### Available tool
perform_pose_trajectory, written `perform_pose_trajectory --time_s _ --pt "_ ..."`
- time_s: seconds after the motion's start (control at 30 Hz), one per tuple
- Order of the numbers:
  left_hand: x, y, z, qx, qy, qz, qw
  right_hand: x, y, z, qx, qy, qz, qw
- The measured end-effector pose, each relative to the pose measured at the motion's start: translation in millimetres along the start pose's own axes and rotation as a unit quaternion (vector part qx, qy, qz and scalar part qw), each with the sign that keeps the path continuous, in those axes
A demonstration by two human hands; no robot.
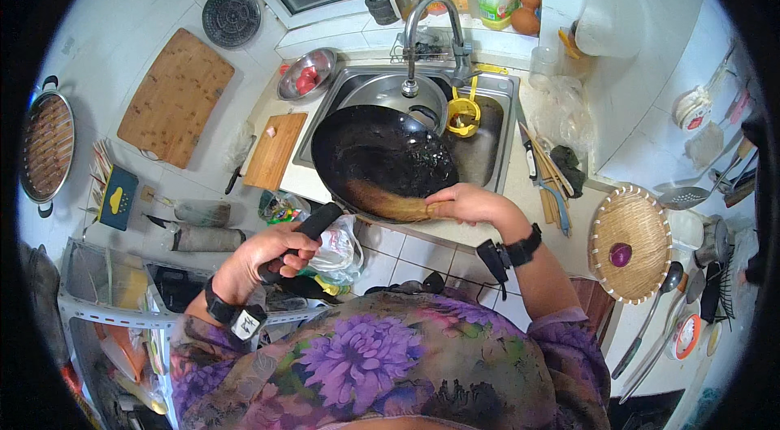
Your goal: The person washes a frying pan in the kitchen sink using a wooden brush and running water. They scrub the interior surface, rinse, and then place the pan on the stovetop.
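Nearest, the left hand [260, 255] is wrapped tight around the black handle of a round dark wok [382, 155], which tilts over the front edge of the steel sink [487, 146]. Just right of the wok's near rim, the right hand [471, 204] grips a tan bamboo brush [390, 204] lying against the glossy inner wall. Beyond the wok, a curved tap [422, 32] arches over the basin; the wok hides most of the sink floor.
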State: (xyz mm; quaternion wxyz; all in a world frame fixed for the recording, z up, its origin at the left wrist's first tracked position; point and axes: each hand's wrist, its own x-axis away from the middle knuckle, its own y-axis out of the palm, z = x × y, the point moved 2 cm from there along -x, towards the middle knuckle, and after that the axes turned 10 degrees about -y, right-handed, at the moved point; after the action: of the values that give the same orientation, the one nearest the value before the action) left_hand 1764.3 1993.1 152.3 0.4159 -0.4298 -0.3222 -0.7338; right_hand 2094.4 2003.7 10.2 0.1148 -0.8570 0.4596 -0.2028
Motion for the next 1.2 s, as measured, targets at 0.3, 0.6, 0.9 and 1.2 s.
perform_pose_trajectory --time_s 0.3,0.6,0.9,1.2 --pt "12 18 39 -0.052 -0.038 0.020 0.998 -19 19 4 0.019 -0.119 0.294 0.948" --pt "15 42 40 -0.070 -0.027 0.044 0.996 -103 22 18 -0.343 0.049 0.242 0.906" --pt "16 32 44 -0.066 -0.034 0.051 0.996 10 46 0 -0.399 -0.056 0.153 0.902" --pt "16 42 47 -0.100 -0.028 0.059 0.993 -99 23 63 0.137 -0.002 0.304 0.943"
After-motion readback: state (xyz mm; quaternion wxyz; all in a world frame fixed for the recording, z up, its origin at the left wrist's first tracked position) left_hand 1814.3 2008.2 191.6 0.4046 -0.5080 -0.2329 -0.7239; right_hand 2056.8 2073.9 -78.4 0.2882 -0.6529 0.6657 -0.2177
